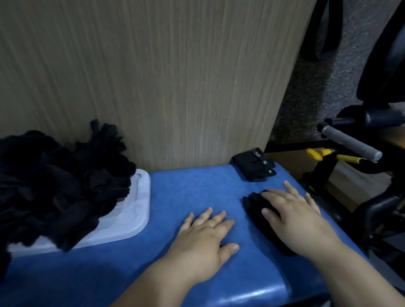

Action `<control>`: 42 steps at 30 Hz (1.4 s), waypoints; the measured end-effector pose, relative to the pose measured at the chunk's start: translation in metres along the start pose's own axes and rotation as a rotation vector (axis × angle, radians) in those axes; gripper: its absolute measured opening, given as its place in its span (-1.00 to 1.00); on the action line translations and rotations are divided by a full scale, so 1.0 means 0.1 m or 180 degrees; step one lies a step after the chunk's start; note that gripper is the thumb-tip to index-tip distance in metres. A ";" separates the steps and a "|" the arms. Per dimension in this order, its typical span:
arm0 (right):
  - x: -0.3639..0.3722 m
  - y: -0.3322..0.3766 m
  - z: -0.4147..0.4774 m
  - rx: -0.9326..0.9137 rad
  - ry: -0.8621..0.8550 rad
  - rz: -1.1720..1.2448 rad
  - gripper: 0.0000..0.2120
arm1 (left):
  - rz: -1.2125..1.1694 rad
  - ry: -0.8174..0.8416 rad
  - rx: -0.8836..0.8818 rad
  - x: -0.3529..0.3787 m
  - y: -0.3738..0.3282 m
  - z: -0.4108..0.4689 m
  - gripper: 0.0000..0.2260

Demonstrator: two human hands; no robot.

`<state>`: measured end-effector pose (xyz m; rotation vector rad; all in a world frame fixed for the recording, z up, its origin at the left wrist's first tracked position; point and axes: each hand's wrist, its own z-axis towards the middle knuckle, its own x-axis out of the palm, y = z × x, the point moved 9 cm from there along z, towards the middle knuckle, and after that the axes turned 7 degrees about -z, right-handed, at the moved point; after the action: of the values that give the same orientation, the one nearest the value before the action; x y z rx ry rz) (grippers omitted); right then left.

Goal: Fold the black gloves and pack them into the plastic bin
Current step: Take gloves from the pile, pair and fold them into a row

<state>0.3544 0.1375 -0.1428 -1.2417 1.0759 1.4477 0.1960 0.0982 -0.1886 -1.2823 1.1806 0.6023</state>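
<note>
A black glove (255,212) lies flat on the right side of the blue padded surface (124,275). My right hand (296,216) presses on it with straight, spread fingers and hides most of it. Just left of that glove, my left hand (203,240) rests flat on the blue surface, fingers spread, touching no glove. A big heap of black gloves (44,185) sits at the far left on a translucent white plastic lid or tray (131,214). A folded black item with a small label (254,165) lies at the back right corner of the surface.
A wood-grain panel (142,73) stands right behind the surface. To the right, past the edge, are a black frame with a grey-wrapped handle (351,143), yellow-handled tools (327,154) and a dark chair (391,41) on grey carpet.
</note>
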 end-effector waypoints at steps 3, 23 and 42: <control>-0.18 0.30 0.02 -0.0338 -0.0692 0.0545 -0.74 | -0.0131 -0.0454 -0.0243 -0.25 0.23 -0.14 -0.52; 0.16 2.67 0.49 -0.0706 0.0204 0.2373 -0.63 | -0.1036 -0.2817 -0.1372 -1.24 1.65 -1.27 -0.86; 0.11 2.36 0.43 -0.0530 0.0263 0.2943 -0.87 | -0.1104 -0.2496 -0.1362 -1.18 1.70 -1.13 -0.66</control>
<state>0.1147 0.1334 -0.1372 -0.9365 1.7397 2.2095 -0.0308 0.0645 -0.1355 -1.3657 0.1785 1.0059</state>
